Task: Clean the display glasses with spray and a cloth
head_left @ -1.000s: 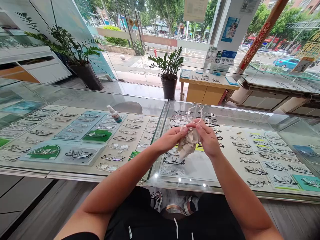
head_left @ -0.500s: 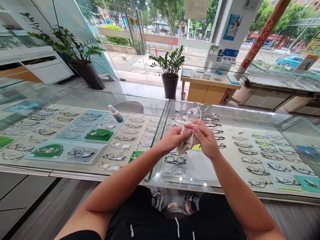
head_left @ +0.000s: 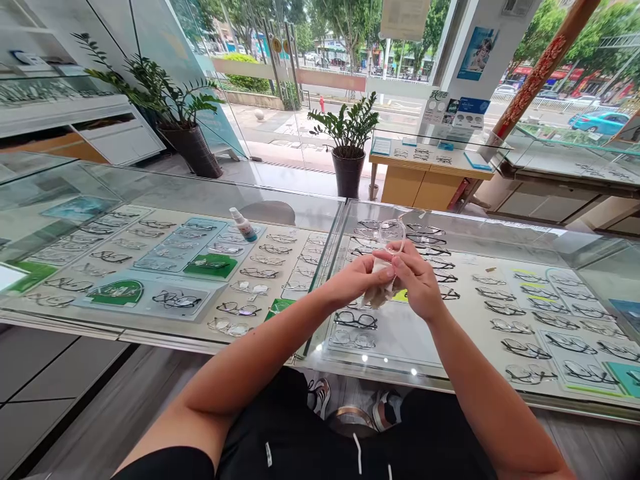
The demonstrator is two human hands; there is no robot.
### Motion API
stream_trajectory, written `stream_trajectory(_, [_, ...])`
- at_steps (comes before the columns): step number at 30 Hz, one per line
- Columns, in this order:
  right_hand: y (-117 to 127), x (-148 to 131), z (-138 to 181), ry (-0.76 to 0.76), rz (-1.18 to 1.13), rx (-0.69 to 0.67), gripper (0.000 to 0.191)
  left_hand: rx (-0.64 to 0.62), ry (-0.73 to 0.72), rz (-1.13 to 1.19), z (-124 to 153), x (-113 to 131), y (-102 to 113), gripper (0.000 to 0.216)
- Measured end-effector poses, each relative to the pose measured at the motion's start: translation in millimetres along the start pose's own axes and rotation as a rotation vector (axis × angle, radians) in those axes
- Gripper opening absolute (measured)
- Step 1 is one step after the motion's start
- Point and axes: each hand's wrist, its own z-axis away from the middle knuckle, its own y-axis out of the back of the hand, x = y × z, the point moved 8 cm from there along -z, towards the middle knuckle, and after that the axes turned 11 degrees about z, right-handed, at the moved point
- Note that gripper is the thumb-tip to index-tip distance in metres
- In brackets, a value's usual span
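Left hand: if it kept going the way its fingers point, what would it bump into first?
The left hand points right, toward the right hand. It would first meet the cloth bunched between them, then the right hand's fingers. The clear glasses sit just above that line, though depth is hard to judge.

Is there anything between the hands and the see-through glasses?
Only the cloth. The left hand and right hand pinch it around the lower part of the glasses, so the cloth lies between fingers and glasses there.

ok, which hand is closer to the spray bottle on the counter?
Left. The left hand is to the right of the spray bottle and nearer the camera; the right hand is further right, beyond the cloth.
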Motion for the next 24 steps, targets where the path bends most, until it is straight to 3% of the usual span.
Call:
stream_trajectory(6, [-1, 2, 1, -0.039, -0.055, 0.037, 0.036, -0.035, -0.029, 0.115, 1, 7, -7, 0.047])
stream_trajectory(15, [3, 22, 4, -0.187, -0.252, 0.064, 0.03, 0.009, -0.165, 0.105, 3, 12, -7, 0.05])
stream_trajectory(24, [2, 18, 0, -0.13, -0.209, 0.043, 0.032, 0.124, -0.225, -0.009, 2, 20, 5, 0.057])
